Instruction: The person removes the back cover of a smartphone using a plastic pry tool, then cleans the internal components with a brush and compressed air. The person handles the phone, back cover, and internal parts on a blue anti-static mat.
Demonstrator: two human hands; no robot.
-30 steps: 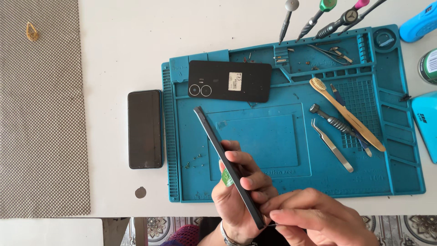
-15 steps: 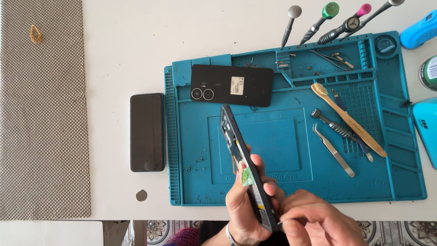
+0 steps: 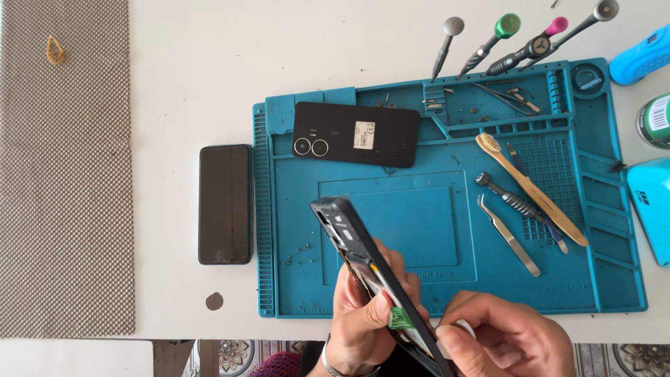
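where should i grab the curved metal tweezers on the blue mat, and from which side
Grip the tweezers around the middle of their shaft, coming from above. They lie flat on the blue mat, pointed tip toward the lower right, with bare mat on their lower-left side; the dark-handled tool lies close on the other.

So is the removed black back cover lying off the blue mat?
No, the back cover lies on the blue mat, near its upper edge; the dark phone lies beside the mat.

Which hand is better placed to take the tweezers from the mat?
The right hand, probably. It only pinches the lower end of the phone, and the tweezers lie on its side of the mat. The left hand supports the phone.
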